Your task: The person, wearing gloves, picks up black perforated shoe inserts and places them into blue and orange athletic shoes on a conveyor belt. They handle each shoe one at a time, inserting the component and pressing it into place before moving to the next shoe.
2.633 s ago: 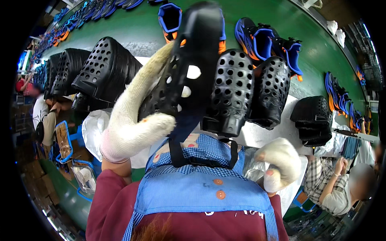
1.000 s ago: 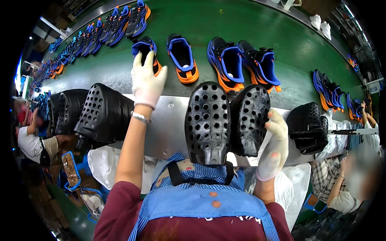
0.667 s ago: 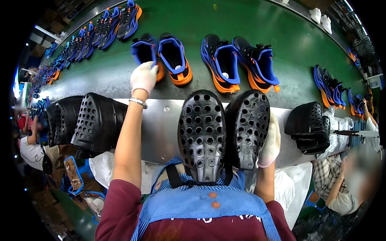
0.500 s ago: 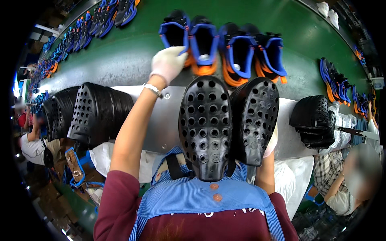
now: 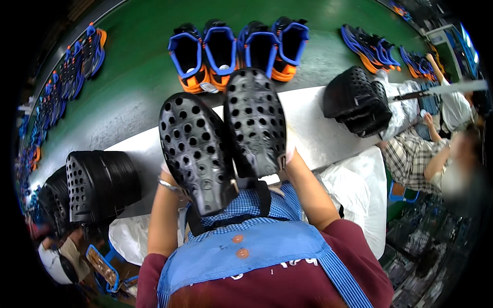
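Two black plastic shoe trees [image 5: 195, 149], foot-shaped and full of round holes, are held up close in front of me, soles facing up. My left hand [image 5: 166, 170] is at the outer side of the left one, mostly hidden behind it; the wrist wears a silver band. At the heel side of the right shoe tree [image 5: 255, 120] is my right hand [image 5: 290, 145], gloved in white, its fingers out of sight. Just beyond stand two pairs of black, blue and orange sports shoes [image 5: 221, 51], their collars toward me. A white tag hangs by one heel.
Nested stacks of black shoe trees [image 5: 102, 179] lie at the left and another stack [image 5: 354, 102] at the right, on a metal ledge [image 5: 303, 113]. More shoes line the green belt [image 5: 138, 46]. A white plastic bag [image 5: 354, 190] hangs by my right arm. Co-workers sit on both sides.
My left hand has left the shoe on the belt and come back to the left shoe tree. The view has turned, and the shoe trees have shifted leftward in it.
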The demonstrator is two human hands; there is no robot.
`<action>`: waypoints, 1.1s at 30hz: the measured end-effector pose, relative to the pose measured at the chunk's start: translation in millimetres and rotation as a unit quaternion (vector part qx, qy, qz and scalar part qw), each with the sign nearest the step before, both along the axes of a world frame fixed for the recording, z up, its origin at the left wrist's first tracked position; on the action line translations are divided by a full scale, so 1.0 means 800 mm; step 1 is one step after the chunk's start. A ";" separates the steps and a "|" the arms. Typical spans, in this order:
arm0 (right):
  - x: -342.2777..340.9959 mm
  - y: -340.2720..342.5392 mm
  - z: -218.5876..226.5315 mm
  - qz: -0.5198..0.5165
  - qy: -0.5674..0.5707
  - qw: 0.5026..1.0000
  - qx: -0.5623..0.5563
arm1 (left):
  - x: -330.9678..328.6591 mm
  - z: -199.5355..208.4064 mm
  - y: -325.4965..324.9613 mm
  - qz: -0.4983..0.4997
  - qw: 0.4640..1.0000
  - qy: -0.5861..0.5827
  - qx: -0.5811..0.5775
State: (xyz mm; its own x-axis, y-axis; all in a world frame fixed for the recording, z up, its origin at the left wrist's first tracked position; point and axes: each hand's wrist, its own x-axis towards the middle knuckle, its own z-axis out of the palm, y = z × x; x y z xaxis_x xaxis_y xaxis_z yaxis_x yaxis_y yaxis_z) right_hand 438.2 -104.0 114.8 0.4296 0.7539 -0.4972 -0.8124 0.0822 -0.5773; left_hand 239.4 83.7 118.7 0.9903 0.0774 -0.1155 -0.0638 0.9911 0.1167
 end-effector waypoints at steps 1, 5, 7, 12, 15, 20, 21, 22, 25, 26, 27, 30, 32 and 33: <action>-0.003 0.000 0.007 0.011 0.003 1.000 -0.002 | -0.009 -0.006 -0.012 0.002 1.000 0.022 -0.014; -0.024 -0.030 0.005 0.034 -0.050 0.998 -0.006 | -0.036 -0.044 -0.052 0.000 0.996 0.079 -0.050; -0.044 -0.056 -0.007 0.035 -0.136 0.990 -0.008 | -0.045 -0.061 -0.068 -0.003 0.994 0.092 -0.063; -0.074 -0.061 0.033 0.010 -0.283 0.958 0.044 | -0.072 -0.092 -0.093 0.011 0.989 0.106 -0.102; -0.067 -0.074 0.033 0.004 -0.354 0.934 -0.048 | -0.074 -0.101 -0.094 0.039 0.990 0.103 -0.093; 0.024 -0.115 0.086 -0.065 -0.595 0.777 -0.193 | -0.057 -0.083 -0.059 0.159 0.902 0.215 0.339; 0.054 -0.131 0.106 -0.079 -0.676 0.697 -0.227 | -0.047 -0.075 -0.050 0.167 0.824 0.275 0.466; 0.083 -0.144 0.125 -0.091 -0.746 0.606 -0.260 | -0.033 -0.049 -0.047 0.175 0.777 0.277 0.537; 0.154 -0.146 0.172 -0.060 -0.852 0.376 -0.358 | -0.017 0.008 -0.025 0.223 0.601 0.308 0.703; 0.170 -0.144 0.184 -0.042 -0.864 0.324 -0.384 | -0.012 0.011 -0.010 0.241 0.545 0.308 0.742; 0.193 -0.150 0.184 -0.014 -0.863 0.311 -0.398 | -0.003 0.021 -0.004 0.259 0.487 0.303 0.777; 0.240 -0.176 0.174 0.103 -0.818 0.384 -0.417 | 0.042 0.042 0.008 0.252 0.468 0.285 0.797; 0.241 -0.172 0.176 0.154 -0.792 0.417 -0.418 | 0.063 0.040 0.022 0.279 0.337 0.244 0.866; 0.236 -0.173 0.182 0.164 -0.792 0.415 -0.417 | 0.074 0.049 0.024 0.252 0.300 0.238 0.889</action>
State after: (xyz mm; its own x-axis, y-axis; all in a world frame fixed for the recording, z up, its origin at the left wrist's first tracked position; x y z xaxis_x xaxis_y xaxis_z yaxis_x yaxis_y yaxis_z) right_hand 627.0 -242.3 260.2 0.6577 0.7504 0.0664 0.7516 -0.6477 -0.1247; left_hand 298.9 102.8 158.2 0.7051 0.5622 0.4321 0.2900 -0.7847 0.5478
